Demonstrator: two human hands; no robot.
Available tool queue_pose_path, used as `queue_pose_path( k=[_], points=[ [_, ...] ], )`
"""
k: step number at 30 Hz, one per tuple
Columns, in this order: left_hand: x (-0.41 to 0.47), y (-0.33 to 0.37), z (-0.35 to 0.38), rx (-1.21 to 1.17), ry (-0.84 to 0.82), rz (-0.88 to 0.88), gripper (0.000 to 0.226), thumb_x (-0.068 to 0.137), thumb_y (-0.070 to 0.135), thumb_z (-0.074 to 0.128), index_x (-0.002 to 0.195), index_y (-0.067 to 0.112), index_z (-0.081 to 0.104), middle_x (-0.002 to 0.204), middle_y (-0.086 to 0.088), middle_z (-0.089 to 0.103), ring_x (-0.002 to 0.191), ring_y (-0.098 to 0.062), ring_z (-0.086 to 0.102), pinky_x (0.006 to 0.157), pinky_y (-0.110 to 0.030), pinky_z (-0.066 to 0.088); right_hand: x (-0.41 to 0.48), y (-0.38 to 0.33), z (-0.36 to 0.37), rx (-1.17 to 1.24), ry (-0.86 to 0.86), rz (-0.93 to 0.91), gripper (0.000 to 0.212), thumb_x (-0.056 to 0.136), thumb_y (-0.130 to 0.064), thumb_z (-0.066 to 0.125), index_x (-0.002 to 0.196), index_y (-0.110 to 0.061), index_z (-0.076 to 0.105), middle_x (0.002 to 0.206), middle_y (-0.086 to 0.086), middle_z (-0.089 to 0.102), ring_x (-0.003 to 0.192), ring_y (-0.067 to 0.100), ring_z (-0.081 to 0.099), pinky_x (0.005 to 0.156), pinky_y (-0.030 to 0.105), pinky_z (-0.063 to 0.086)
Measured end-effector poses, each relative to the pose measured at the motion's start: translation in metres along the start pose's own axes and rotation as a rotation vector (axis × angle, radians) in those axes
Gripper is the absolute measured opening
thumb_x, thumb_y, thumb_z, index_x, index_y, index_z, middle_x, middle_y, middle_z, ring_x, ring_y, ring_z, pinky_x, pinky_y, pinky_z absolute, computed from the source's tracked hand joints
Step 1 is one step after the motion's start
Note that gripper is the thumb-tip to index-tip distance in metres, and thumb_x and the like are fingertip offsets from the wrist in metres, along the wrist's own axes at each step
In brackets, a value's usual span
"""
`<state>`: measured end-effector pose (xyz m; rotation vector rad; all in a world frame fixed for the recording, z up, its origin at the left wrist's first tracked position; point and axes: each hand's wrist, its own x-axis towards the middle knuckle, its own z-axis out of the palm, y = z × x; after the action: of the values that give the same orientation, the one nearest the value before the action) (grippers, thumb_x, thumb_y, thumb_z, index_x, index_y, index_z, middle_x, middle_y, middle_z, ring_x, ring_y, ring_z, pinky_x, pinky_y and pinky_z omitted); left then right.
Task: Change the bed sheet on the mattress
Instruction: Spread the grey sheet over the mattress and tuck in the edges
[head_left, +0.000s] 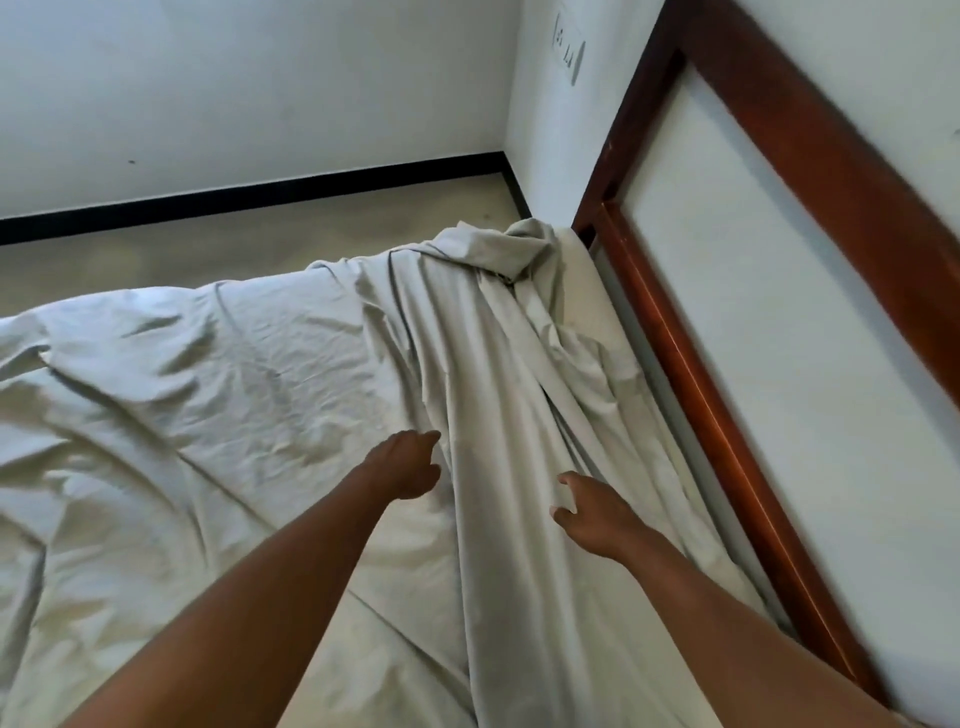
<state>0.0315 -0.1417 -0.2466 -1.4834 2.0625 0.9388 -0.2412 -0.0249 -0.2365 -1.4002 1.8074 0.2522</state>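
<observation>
- the sheet is spread all rumpled over the mattress, with a long bunched-up ridge running from between the hands to the far corner by the wooden headboard
- left hand is at the ridge's left edge, fingers loose and pointing forward, gripping nothing
- right hand is on the ridge's right side, fingers half-curled and spread, no cloth pinched as far as I can see
- bare mattress only shows at that far corner
</observation>
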Motion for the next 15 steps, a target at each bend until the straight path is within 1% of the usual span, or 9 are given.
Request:
queue_pose_path(
  k=[5, 7, 9, 10, 12, 14, 15],
  points=[
    [0.056, -0.017, -0.024, -0.065, 0.061, -0.107, 0.064, 0.098, 0.024, 0.050, 0.158, 0.029, 0.029, 0.150, -0.022, 0.039, 0.136, -0.038, 0.044, 0.111, -0.045, 0.040, 0.064, 0.005, -0.022, -0.077, -0.063, -0.073, 0.062, 0.105, -0.038, 0.049, 0.158, -0.015, 0.026, 0.160, 0.006, 0.036, 0.145, 0.022, 0.038, 0.116, 0.032, 0.033],
    [0.090, -0.026, -0.040, -0.097, 0.124, -0.144, 0.064, 0.097, 0.021, 0.049, 0.158, 0.032, 0.029, 0.153, -0.025, 0.033, 0.137, -0.041, 0.044, 0.112, -0.045, 0.039, 0.105, 0.000, -0.038, -0.119, -0.028, -0.130, 0.061, 0.104, -0.037, 0.049, 0.157, -0.016, 0.028, 0.159, 0.007, 0.037, 0.145, 0.023, 0.038, 0.117, 0.034, 0.032],
    [0.127, -0.032, -0.054, -0.118, 0.168, -0.158, 0.067, 0.096, 0.019, 0.050, 0.157, 0.034, 0.029, 0.159, -0.030, 0.020, 0.141, -0.043, 0.040, 0.115, -0.044, 0.037, 0.142, -0.008, -0.051, -0.129, 0.034, -0.195, 0.059, 0.102, -0.035, 0.052, 0.155, -0.016, 0.032, 0.159, 0.007, 0.037, 0.145, 0.024, 0.039, 0.117, 0.037, 0.033],
    [0.140, -0.034, -0.060, -0.118, 0.162, -0.178, 0.070, 0.095, 0.020, 0.053, 0.157, 0.037, 0.027, 0.161, -0.030, 0.013, 0.143, -0.044, 0.036, 0.115, -0.045, 0.037, 0.157, -0.014, -0.057, -0.121, 0.055, -0.225, 0.059, 0.101, -0.034, 0.053, 0.154, -0.016, 0.034, 0.159, 0.007, 0.038, 0.144, 0.024, 0.040, 0.117, 0.038, 0.034],
    [0.160, -0.029, -0.065, -0.124, 0.093, -0.209, 0.075, 0.094, 0.021, 0.055, 0.157, 0.045, 0.022, 0.164, -0.026, 0.000, 0.146, -0.049, 0.025, 0.114, -0.049, 0.038, 0.187, -0.023, -0.069, -0.120, 0.056, -0.289, 0.058, 0.100, -0.031, 0.055, 0.152, -0.017, 0.036, 0.157, 0.007, 0.039, 0.143, 0.025, 0.041, 0.116, 0.040, 0.036],
    [0.173, -0.025, -0.059, -0.117, 0.021, -0.226, 0.080, 0.095, 0.017, 0.051, 0.158, 0.046, 0.011, 0.164, -0.023, -0.016, 0.149, -0.055, 0.002, 0.113, -0.057, 0.036, 0.215, -0.029, -0.088, -0.118, 0.075, -0.358, 0.057, 0.097, -0.027, 0.058, 0.150, -0.017, 0.040, 0.156, 0.008, 0.042, 0.141, 0.027, 0.043, 0.115, 0.040, 0.037],
    [0.177, -0.024, -0.056, -0.111, 0.011, -0.217, 0.083, 0.095, 0.016, 0.049, 0.158, 0.048, 0.005, 0.163, -0.023, -0.020, 0.148, -0.057, -0.007, 0.114, -0.060, 0.034, 0.229, -0.033, -0.102, -0.098, 0.136, -0.384, 0.055, 0.095, -0.025, 0.060, 0.148, -0.016, 0.044, 0.152, 0.010, 0.047, 0.138, 0.028, 0.047, 0.113, 0.040, 0.040]
  ],
)
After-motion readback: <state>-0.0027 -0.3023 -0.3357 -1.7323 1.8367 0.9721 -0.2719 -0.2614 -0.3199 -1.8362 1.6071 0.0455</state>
